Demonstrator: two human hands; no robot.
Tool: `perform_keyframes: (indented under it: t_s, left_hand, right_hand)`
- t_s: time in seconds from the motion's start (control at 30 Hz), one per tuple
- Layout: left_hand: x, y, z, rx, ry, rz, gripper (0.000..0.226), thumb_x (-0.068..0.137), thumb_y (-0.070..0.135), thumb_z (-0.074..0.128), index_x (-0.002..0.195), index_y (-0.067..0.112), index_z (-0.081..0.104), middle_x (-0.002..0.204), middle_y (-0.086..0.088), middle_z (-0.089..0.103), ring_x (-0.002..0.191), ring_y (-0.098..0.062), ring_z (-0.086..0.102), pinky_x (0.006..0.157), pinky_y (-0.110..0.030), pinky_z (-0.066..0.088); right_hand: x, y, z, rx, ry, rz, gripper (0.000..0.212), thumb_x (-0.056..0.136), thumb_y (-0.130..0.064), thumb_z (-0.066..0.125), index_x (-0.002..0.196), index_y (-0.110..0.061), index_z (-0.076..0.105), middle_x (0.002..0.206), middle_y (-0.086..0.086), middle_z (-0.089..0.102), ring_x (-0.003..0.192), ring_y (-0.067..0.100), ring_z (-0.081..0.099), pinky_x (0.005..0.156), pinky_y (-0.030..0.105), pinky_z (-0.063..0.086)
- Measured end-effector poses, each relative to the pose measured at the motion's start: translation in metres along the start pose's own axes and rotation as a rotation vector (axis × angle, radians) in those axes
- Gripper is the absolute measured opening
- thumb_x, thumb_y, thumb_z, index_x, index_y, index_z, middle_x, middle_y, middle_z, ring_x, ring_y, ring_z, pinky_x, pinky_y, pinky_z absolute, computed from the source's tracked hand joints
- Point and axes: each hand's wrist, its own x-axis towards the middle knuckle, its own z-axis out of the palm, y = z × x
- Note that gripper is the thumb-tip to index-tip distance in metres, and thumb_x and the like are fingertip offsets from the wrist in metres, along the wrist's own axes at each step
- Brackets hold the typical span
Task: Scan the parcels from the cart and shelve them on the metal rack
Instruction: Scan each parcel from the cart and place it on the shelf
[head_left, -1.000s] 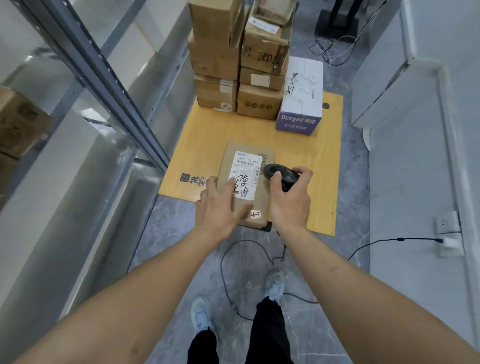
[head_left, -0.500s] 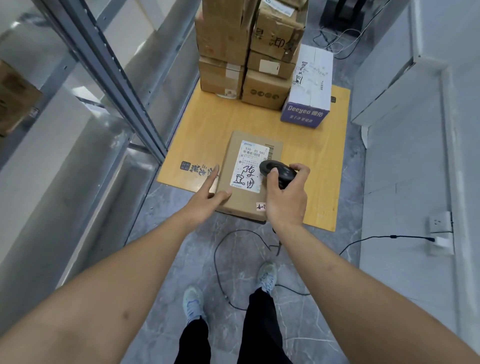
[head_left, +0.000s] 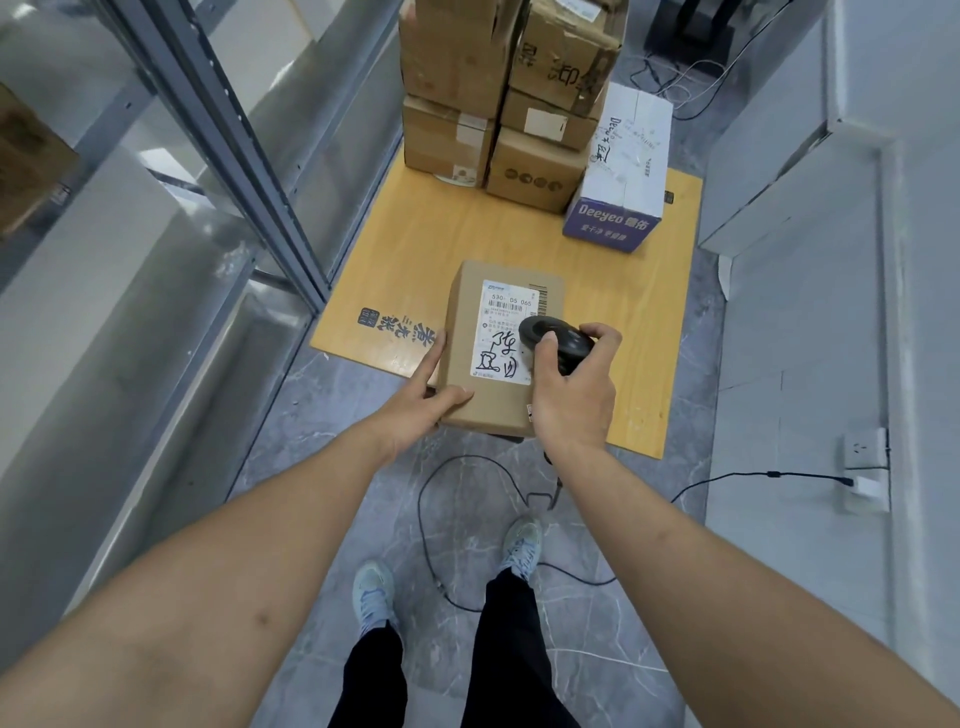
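Note:
A brown cardboard parcel (head_left: 462, 332) with a white shipping label (head_left: 506, 332) lies at the near edge of the wooden cart platform (head_left: 467, 234). My left hand (head_left: 421, 410) holds its near-left corner, thumb on top and fingers along the left side. My right hand (head_left: 571, 400) grips a black handheld scanner (head_left: 558, 338), whose head hovers over the right part of the label. The metal rack (head_left: 234, 156) rises on the left.
Several stacked brown boxes (head_left: 452, 140) and a white and purple box (head_left: 623, 171) fill the far end of the cart. A brown box (head_left: 26, 156) sits on a rack shelf. A black cable (head_left: 431, 519) loops on the floor by my feet. A wall outlet (head_left: 865, 467) is at right.
My left hand slid off the label to the parcel's near-left corner and took hold there. The scanner stayed over the label. The view moved closer to the cart.

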Motion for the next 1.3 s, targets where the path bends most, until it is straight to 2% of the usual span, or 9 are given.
perform_keyframes:
  t_s: [0.17, 0.3, 0.4, 0.5, 0.6, 0.87, 1.13, 1.23, 1.3]
  left_hand:
    - [-0.020, 0.009, -0.009, 0.085, -0.017, 0.044, 0.082, 0.105, 0.038, 0.061, 0.152, 0.074, 0.005, 0.125, 0.007, 0.062, 0.111, -0.010, 0.062, 0.093, -0.029, 0.049]
    - [-0.044, 0.015, -0.018, 0.145, -0.014, 0.113, 0.080, 0.108, 0.035, 0.056, 0.155, 0.071, 0.001, 0.141, 0.012, 0.056, 0.114, 0.005, 0.057, 0.106, -0.028, 0.043]
    - [-0.062, 0.018, -0.026, 0.166, 0.025, 0.172, 0.080, 0.110, 0.032, 0.053, 0.157, 0.066, -0.002, 0.148, 0.022, 0.047, 0.124, -0.002, 0.055, 0.109, -0.021, 0.039]
    - [-0.080, 0.017, -0.037, 0.178, 0.056, 0.247, 0.083, 0.109, 0.032, 0.055, 0.155, 0.070, -0.003, 0.162, 0.019, 0.036, 0.144, -0.011, 0.043, 0.124, -0.035, 0.032]
    - [-0.096, 0.021, -0.047, 0.215, 0.074, 0.337, 0.085, 0.108, 0.030, 0.057, 0.157, 0.067, -0.003, 0.166, 0.026, 0.025, 0.150, -0.006, 0.033, 0.128, -0.038, 0.025]
    - [-0.160, 0.060, -0.075, 0.306, 0.162, 0.478, 0.082, 0.108, 0.040, 0.056, 0.156, 0.064, -0.007, 0.165, 0.022, 0.030, 0.148, -0.010, 0.038, 0.120, -0.029, 0.031]
    - [-0.224, 0.080, -0.082, 0.256, 0.399, 0.548, 0.078, 0.106, 0.055, 0.051, 0.149, 0.075, -0.010, 0.158, 0.014, 0.044, 0.137, -0.022, 0.052, 0.119, -0.054, 0.039]
    - [-0.257, 0.079, -0.074, 0.201, 0.511, 0.526, 0.078, 0.109, 0.049, 0.049, 0.156, 0.066, -0.010, 0.152, 0.015, 0.045, 0.127, -0.013, 0.053, 0.111, -0.036, 0.045]
    - [-0.278, 0.074, -0.068, 0.187, 0.605, 0.515, 0.077, 0.109, 0.049, 0.048, 0.157, 0.064, -0.010, 0.159, 0.010, 0.043, 0.129, -0.013, 0.050, 0.107, -0.034, 0.044]
  right_hand:
    - [-0.007, -0.013, -0.009, 0.007, -0.012, -0.026, 0.034, 0.104, -0.048, 0.053, 0.129, -0.031, 0.038, 0.100, -0.009, 0.067, 0.087, 0.015, 0.067, 0.075, 0.037, 0.053]
    - [-0.022, -0.032, -0.013, 0.033, -0.014, -0.055, 0.032, 0.104, -0.046, 0.052, 0.128, -0.030, 0.038, 0.095, -0.014, 0.064, 0.083, 0.006, 0.064, 0.073, 0.034, 0.050]
    - [-0.040, -0.047, -0.014, 0.045, -0.020, -0.080, 0.031, 0.104, -0.045, 0.052, 0.127, -0.029, 0.038, 0.092, -0.015, 0.062, 0.082, 0.004, 0.062, 0.073, 0.034, 0.050]
    - [-0.060, -0.067, -0.016, 0.078, -0.006, -0.082, 0.031, 0.105, -0.046, 0.051, 0.126, -0.028, 0.038, 0.092, -0.017, 0.060, 0.083, 0.003, 0.061, 0.077, 0.036, 0.051]
    - [-0.080, -0.087, -0.023, 0.139, 0.022, -0.060, 0.030, 0.105, -0.046, 0.051, 0.126, -0.027, 0.039, 0.093, -0.016, 0.060, 0.081, 0.001, 0.058, 0.076, 0.033, 0.044]
    - [-0.132, -0.138, -0.048, 0.229, 0.050, -0.152, 0.029, 0.104, -0.045, 0.052, 0.123, -0.028, 0.039, 0.093, -0.015, 0.057, 0.081, 0.004, 0.056, 0.077, 0.035, 0.040]
    - [-0.166, -0.180, -0.062, 0.261, -0.097, -0.386, 0.028, 0.105, -0.045, 0.052, 0.125, -0.030, 0.039, 0.095, -0.019, 0.054, 0.085, 0.004, 0.057, 0.079, 0.033, 0.039]
    - [-0.179, -0.189, -0.064, 0.270, -0.192, -0.484, 0.028, 0.104, -0.046, 0.053, 0.124, -0.032, 0.039, 0.098, -0.016, 0.057, 0.092, 0.016, 0.061, 0.083, 0.036, 0.045]
    - [-0.190, -0.192, -0.067, 0.262, -0.257, -0.555, 0.027, 0.104, -0.045, 0.054, 0.122, -0.033, 0.038, 0.098, -0.017, 0.056, 0.095, 0.017, 0.061, 0.083, 0.036, 0.045]
